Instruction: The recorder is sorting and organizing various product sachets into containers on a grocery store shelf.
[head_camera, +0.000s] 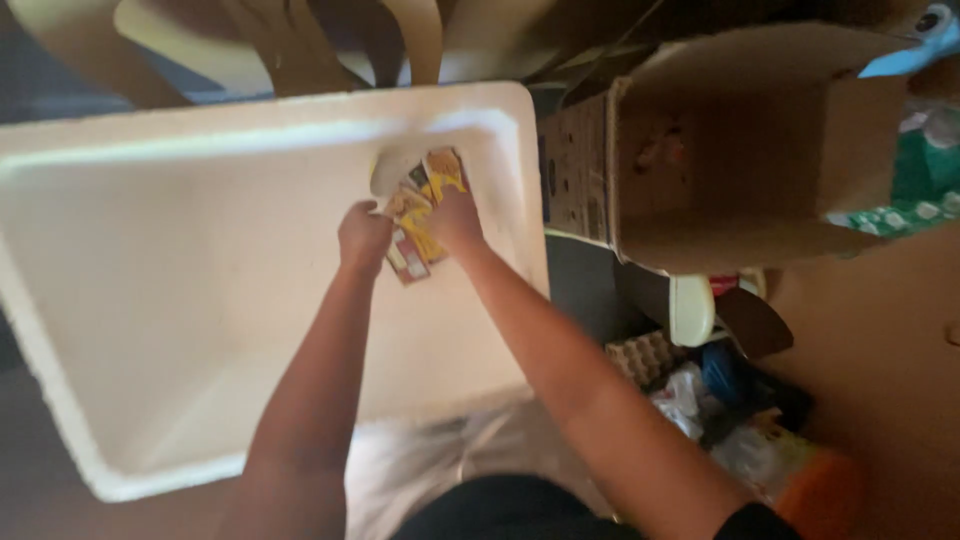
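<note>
Left hand (362, 235), right hand (455, 218) on two yellow packets (422, 215) in one foam box (150, 250).

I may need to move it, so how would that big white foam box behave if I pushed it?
The white foam box is probably light for its size and would slide easily. It holds only small packets, under the left hand and right hand. Its thick rim looks stiff but could chip.

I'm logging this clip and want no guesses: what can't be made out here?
- Head view: motion blur hides what kind the yellow packets are.
- Left hand and right hand: fingers hidden behind the packets.
- Foam box: left end cut off by the frame.
- Cardboard box: contents in shadow.
</note>
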